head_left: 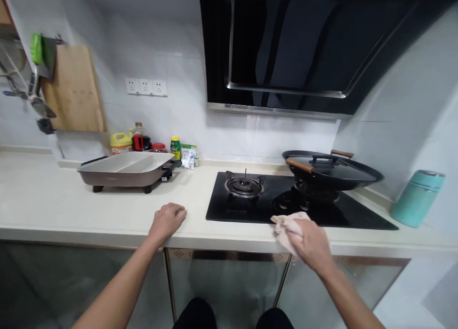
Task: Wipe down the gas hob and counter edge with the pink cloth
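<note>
My right hand [313,243] grips a crumpled pale pink cloth [286,226] at the front edge of the black gas stove [246,213]. The cloth lies across the counter's edge and reaches the stove's front rim. My left hand [167,221] rests on the white countertop [118,212], left of the stove, its fingers loosely curled with nothing seen in them. A bare burner [244,186] is on the stove's left side. On the right burner sits a black wok [332,176] with a glass lid and wooden handles.
A rectangular divided electric pan [121,176] stands on the left counter, with several bottles and packets behind it. A turquoise flask [417,200] stands at the far right. The black range hood [286,47] hangs above the stove. A cutting board [77,90] hangs on the wall.
</note>
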`<state>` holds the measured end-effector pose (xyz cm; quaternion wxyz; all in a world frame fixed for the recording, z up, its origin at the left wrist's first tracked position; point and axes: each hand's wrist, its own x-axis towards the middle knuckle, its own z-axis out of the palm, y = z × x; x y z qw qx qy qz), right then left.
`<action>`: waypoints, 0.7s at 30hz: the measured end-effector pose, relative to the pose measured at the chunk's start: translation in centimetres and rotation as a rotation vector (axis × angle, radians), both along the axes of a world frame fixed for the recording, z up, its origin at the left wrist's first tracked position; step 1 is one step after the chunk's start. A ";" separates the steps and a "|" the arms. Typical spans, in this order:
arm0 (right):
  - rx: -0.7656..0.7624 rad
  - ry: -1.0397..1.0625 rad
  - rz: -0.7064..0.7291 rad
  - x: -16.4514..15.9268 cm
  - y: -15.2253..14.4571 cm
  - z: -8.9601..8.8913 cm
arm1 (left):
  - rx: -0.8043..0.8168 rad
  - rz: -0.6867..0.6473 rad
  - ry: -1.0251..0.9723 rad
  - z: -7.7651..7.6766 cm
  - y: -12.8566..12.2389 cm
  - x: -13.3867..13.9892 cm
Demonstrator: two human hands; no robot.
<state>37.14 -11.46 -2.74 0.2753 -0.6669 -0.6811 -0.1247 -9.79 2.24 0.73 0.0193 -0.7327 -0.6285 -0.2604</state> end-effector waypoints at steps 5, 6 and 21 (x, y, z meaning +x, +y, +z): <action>-0.049 0.020 -0.501 10.9 -0.8 -0.8 | 0.008 -0.009 0.013 0.1 -0.4 0.4; -0.065 0.036 -0.580 11.7 -0.9 -0.7 | 0.010 -0.010 0.023 0.1 -0.4 0.4; -0.030 -0.012 0.096 -17.8 3.0 2.3 | 0.015 -0.028 0.126 -0.3 0.9 -0.4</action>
